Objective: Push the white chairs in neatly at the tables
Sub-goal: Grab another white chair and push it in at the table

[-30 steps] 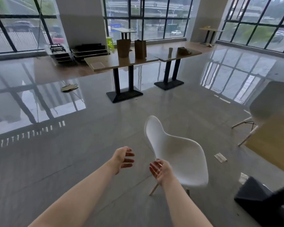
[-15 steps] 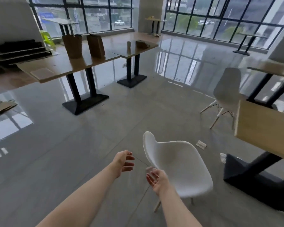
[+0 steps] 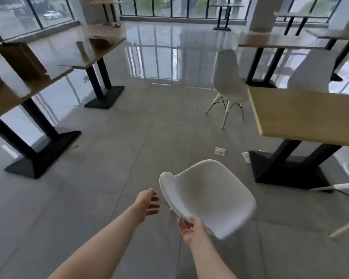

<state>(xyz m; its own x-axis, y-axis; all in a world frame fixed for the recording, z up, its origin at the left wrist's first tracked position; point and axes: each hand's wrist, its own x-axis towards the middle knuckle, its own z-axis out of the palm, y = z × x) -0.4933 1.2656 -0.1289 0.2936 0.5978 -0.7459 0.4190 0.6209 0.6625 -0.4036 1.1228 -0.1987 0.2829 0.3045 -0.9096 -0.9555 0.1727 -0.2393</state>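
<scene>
Wooden tables (image 3: 28, 85) have slid toward the left edge of view since a moment ago. Left hand (image 3: 147, 202) hangs released, fingers spread, just beside the white chair (image 3: 208, 196). Right hand (image 3: 191, 228) now grips that chair's near rim; before, it hovered apart. Nearest table (image 3: 302, 115) now looms closer at right.

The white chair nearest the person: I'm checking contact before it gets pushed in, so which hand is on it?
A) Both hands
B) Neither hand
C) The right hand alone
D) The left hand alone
C: the right hand has its fingers at the lower edge of the white chair, while the left hand is open in the air beside the shell, clear of it.
</scene>
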